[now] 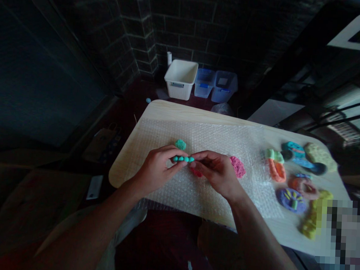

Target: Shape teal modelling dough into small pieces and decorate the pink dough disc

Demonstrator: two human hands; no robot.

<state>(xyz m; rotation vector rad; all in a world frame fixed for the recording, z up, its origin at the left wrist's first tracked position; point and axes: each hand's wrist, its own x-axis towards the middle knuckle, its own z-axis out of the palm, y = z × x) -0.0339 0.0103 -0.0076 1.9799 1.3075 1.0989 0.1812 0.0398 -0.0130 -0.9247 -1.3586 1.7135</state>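
Note:
A short row of small teal clay-like balls (183, 159) is held up above the bubble wrap (171, 190). My left hand (156, 168) pinches its left end between thumb and fingers. At the other end, my right hand (217, 172) has its thumb and fingertips closed on the same row. A teal lump (180, 144) lies on the wrap just beyond my left hand. Beside my right hand is a bumpy pink lump (238, 167), partly covered by the fingers. A red piece (196, 172) shows below the right fingertips, mostly hidden.
On the table's (160, 110) right side lie several coloured clay-like shapes, among them an orange and green piece (276, 169), a purple disc (292, 200) and a yellow piece (312, 220). A white bin (180, 85) and two clear bins stand on the floor beyond.

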